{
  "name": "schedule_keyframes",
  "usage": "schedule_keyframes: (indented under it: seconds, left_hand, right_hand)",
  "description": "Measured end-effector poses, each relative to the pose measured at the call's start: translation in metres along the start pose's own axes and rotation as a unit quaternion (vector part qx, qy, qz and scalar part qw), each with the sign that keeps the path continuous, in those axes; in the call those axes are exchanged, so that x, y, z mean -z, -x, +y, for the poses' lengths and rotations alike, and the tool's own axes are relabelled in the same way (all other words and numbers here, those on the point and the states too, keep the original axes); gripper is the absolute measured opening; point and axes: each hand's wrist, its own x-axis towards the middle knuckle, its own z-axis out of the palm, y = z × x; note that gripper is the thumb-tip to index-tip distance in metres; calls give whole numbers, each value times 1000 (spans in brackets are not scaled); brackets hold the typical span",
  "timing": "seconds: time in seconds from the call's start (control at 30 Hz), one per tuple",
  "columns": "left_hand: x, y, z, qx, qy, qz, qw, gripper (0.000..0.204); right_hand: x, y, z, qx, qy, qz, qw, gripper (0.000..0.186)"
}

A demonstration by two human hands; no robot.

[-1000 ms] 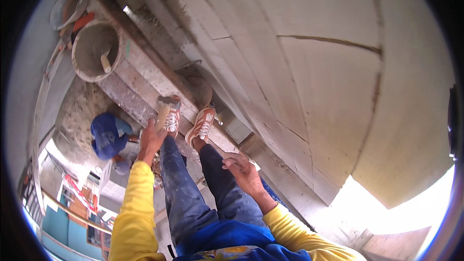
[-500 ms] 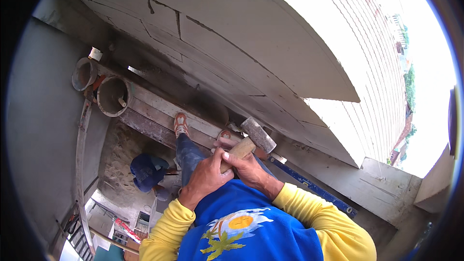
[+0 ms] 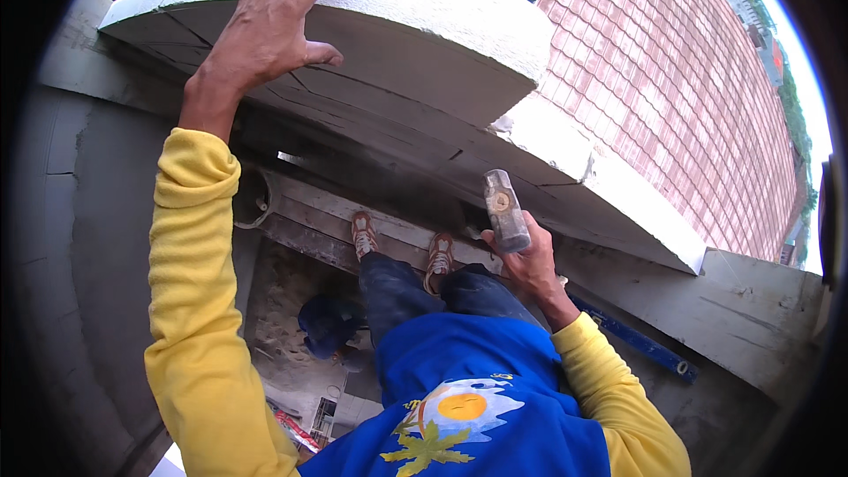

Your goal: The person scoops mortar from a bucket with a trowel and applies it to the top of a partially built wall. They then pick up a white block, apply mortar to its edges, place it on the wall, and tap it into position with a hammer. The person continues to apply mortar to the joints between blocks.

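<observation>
My left hand is raised at the upper left with its fingers spread, at the top edge of a pale block wall. Whether its fingers press on the wall I cannot tell. On the right, my right hand is closed round the handle of a club hammer. The grey metal head points up and the end of the handle shows in its middle. Most of the handle is hidden behind the head and the hand. The hammer is held apart from me, close in front of the wall's lower face.
My shoes stand on wooden planks. A bucket sits at their left end. Below, a person in a blue cap is on the lower level. A blue spirit level lies at the right. A tiled roof rises beyond the wall.
My left hand has left the hammer handle and gone up and left to the wall's top. My right hand has moved rightward with the hammer, its head now upright. My view has tilted up.
</observation>
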Motion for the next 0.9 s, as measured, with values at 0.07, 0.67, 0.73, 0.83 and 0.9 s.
schedule_keyframes:
  seconds: [0.07, 0.67, 0.73, 0.83, 0.9]
  left_hand:
    - [-11, -19, -5, -26, -18, -21, 999, 107]
    - [-2, -49, 6, 23, 18, -159, 987, 109]
    - [-3, -51, 5, 13, 16, -157, 987, 108]
    - [-5, -51, 3, 5, -6, -141, 990, 106]
    - [-3, -46, 1, 14, 8, -146, 989, 108]
  right_hand:
    - [5, -17, -7, 36, 89, -22, 995, 44]
    - [3, -85, -21, 129, 242, 37, 961, 58]
    - [5, -79, -23, 124, 237, 26, 963, 58]
    - [4, -69, -21, 140, 184, 29, 972, 58]
    - [6, -58, -31, 79, 111, -11, 991, 56]
